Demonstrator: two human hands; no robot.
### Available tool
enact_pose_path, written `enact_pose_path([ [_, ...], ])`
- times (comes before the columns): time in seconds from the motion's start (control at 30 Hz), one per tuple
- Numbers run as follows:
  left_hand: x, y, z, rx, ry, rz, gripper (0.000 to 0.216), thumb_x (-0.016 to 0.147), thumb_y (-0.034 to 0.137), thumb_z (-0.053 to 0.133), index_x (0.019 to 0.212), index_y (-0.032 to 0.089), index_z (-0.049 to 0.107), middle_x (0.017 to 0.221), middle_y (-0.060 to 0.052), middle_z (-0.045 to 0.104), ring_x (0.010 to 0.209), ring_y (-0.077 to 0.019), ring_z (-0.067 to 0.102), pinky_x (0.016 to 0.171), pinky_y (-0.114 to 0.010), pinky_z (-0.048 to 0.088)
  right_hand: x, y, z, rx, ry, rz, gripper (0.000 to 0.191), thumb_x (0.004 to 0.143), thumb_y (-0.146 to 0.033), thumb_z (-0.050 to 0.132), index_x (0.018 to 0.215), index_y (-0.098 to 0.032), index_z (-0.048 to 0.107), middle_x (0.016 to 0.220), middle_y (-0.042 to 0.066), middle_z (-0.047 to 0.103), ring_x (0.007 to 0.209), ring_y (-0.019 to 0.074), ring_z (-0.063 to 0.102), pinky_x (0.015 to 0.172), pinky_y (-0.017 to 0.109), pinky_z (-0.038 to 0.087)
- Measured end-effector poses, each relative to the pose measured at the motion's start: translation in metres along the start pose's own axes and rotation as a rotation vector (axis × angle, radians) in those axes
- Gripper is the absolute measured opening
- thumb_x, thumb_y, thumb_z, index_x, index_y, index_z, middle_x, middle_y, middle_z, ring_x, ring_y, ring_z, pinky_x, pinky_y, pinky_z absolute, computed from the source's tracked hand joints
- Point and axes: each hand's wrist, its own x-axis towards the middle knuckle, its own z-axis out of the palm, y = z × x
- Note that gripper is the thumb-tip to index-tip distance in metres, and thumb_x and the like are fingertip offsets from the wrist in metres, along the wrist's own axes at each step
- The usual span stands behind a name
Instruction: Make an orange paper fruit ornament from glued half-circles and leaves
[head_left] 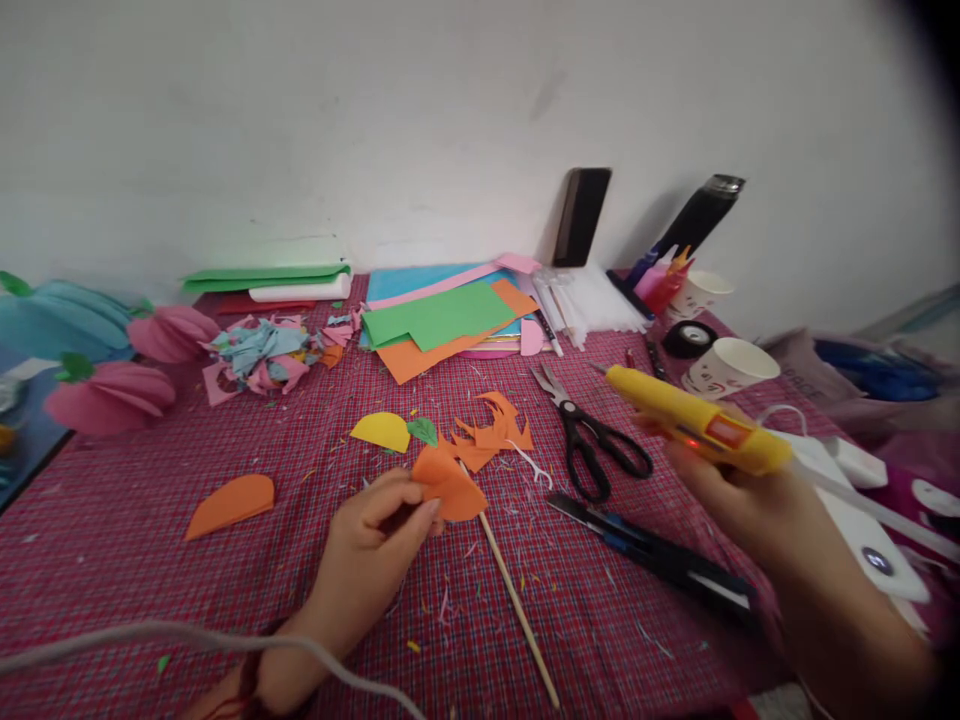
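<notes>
My left hand (pixel 379 530) pinches a folded orange paper shape (pixel 448 485) at the top of a thin wooden stick (pixel 517 600) that slants down to the right over the red checked cloth (pixel 150 560). My right hand (pixel 739 495) grips a yellow glue gun (pixel 697 420), raised above the table with its nozzle pointing left toward the scissors. The gun's cord (pixel 862 500) trails off to the right. The two hands are well apart.
Black-handled scissors (pixel 592 435), a blue-black cutter (pixel 652 550), orange scraps (pixel 491 435), a yellow half-circle (pixel 381 430) and an orange half-circle (pixel 231 503) lie nearby. Stacked coloured paper (pixel 442 320), glue sticks (pixel 592 300), paper cups (pixel 727 365), tape (pixel 688 338) and pink paper fruits (pixel 112 395) sit behind. A white cable (pixel 225 640) crosses the front.
</notes>
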Motion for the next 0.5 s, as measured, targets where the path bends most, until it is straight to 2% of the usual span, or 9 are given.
enact_pose_path([
  [0.03,-0.001,0.001,0.000,0.025,-0.004,0.044,0.022,0.084,0.013,0.059,0.062,0.019,0.063,0.064,0.002,0.060,0.060,-0.0096,0.059,0.056,-0.019,0.045,-0.006,-0.013,0.000,0.137,-0.074,-0.026,0.020,0.087,-0.035,0.055,0.102,-0.023,0.059,0.089,0.006,0.070,0.074,0.0226,0.067,0.061,0.033,0.052],
  [0.1,-0.002,0.002,0.000,0.070,-0.007,0.123,0.022,0.084,0.011,0.059,0.064,0.018,0.063,0.064,0.002,0.059,0.059,-0.0087,0.058,0.055,-0.018,0.044,-0.016,-0.037,0.005,0.321,-0.255,-0.081,0.018,0.090,-0.033,0.055,0.106,-0.025,0.057,0.088,0.004,0.070,0.071,0.0192,0.066,0.059,0.029,0.053],
  [0.2,-0.005,0.003,-0.001,0.113,0.000,0.213,0.020,0.084,0.009,0.058,0.067,0.018,0.063,0.063,0.003,0.058,0.057,-0.0085,0.057,0.053,-0.018,0.043,-0.023,-0.060,0.022,0.382,-0.425,-0.167,0.014,0.091,-0.031,0.057,0.104,-0.025,0.057,0.084,0.001,0.066,0.067,0.0157,0.061,0.057,0.026,0.050],
  [0.3,-0.006,0.005,-0.002,0.126,0.011,0.265,0.018,0.084,0.008,0.058,0.070,0.018,0.064,0.062,0.003,0.058,0.056,-0.0084,0.056,0.052,-0.018,0.043,-0.024,-0.068,0.037,0.376,-0.431,-0.250,0.018,0.089,-0.037,0.062,0.099,-0.022,0.058,0.083,0.002,0.062,0.069,0.0151,0.057,0.060,0.026,0.047],
  [0.5,-0.008,0.004,0.000,0.098,-0.010,0.284,0.018,0.084,0.007,0.058,0.073,0.019,0.065,0.063,0.004,0.059,0.056,-0.0081,0.058,0.052,-0.018,0.044,-0.023,-0.063,0.045,0.428,-0.389,-0.280,0.036,0.091,-0.055,0.054,0.097,-0.020,0.058,0.080,0.002,0.059,0.067,0.0149,0.052,0.058,0.027,0.041],
])
